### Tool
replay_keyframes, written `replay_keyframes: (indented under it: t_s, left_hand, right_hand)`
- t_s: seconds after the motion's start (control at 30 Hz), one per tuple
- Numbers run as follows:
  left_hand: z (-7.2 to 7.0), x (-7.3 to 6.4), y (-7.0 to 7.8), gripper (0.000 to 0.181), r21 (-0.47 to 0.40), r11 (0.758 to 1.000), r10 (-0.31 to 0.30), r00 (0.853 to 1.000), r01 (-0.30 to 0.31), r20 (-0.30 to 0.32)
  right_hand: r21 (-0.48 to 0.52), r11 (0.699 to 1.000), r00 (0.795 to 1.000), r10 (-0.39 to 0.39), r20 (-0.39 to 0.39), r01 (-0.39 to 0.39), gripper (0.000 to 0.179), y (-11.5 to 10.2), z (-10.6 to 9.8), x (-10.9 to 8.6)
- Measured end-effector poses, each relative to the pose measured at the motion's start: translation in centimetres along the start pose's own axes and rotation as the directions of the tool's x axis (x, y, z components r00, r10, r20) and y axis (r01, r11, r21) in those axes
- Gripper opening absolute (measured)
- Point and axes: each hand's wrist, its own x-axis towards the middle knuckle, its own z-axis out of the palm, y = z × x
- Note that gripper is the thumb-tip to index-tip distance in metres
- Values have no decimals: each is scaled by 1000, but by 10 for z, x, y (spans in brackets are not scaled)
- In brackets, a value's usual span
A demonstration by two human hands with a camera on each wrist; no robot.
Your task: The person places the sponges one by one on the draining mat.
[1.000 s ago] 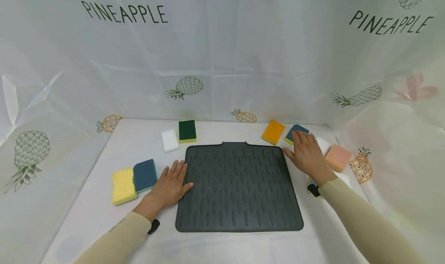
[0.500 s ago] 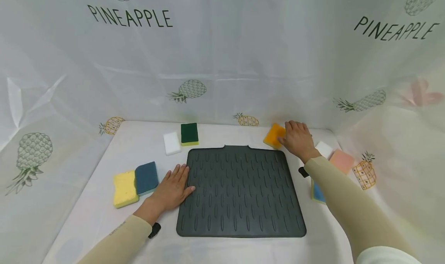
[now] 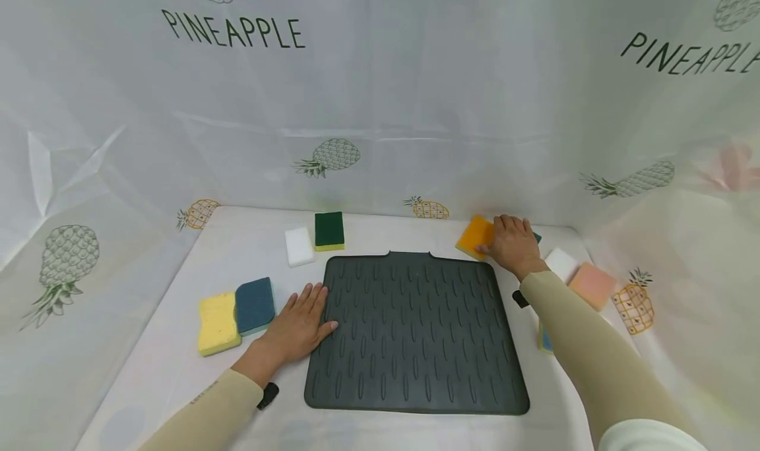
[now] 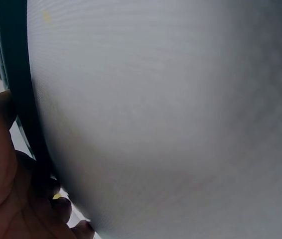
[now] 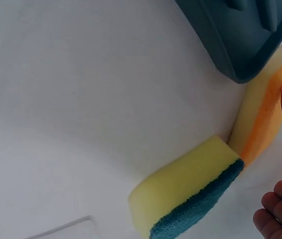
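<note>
A dark grey ribbed mat (image 3: 415,339) with a raised rim lies mid-table. My left hand (image 3: 297,326) rests on its left edge, fingers extended and thumb over the rim; in the left wrist view the mat's edge (image 4: 19,74) runs beside that hand. At the mat's far right corner, my right hand (image 3: 512,243) reaches over the sponges. Its thumb touches an orange-topped sponge (image 5: 265,122), while its other fingers stand apart from it, bent a little. A yellow sponge with a dark blue scouring side (image 5: 191,194) lies against the orange one, mostly hidden under the hand in the head view.
White (image 3: 561,265) and pink (image 3: 592,286) sponges lie on the right, with a blue and yellow one (image 3: 545,339) partly behind the forearm. On the left are yellow (image 3: 218,324) and dark blue (image 3: 255,304) sponges; white (image 3: 299,246) and green (image 3: 329,231) ones sit behind.
My right hand has shifted left and away from me, off the mat's corner, bringing its thumb onto the orange sponge. The left hand stays on the mat's edge.
</note>
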Motion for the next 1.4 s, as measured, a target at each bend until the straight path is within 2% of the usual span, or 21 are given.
replay_keyframes:
  t_s: [0.13,0.37,0.5,0.73,1.07,1.4]
  left_hand:
    - [-2,-1,2,81,-13,1000,2,1000,-2,-3]
    - [-4,-3,2,81,-14,1000,0,1000,0,-1]
    - [-5,-4,2,81,-19,1000,-1,1000,1,-4]
    - [-4,-2,1,81,-7,1000,-6,1000,6,-5]
    - [0,1,2,82,0,1000,-9,1000,9,-4]
    - [-3,1,3,82,2,1000,-10,1000,10,5]
  right_hand:
    - [24,1000,1000,1,6,-1,100,2,-2,1]
    - [9,1000,1000,-9,27,9,107,3,-1,2]
    - [8,1000,1000,-15,13,15,109,1,0,2]
    - [46,999,1000,-8,-28,10,125,-1,9,3]
    - [37,999,1000,-7,-23,8,126,-1,11,6]
    - [-47,995,985,-99,-141,94,119,-14,4,3]
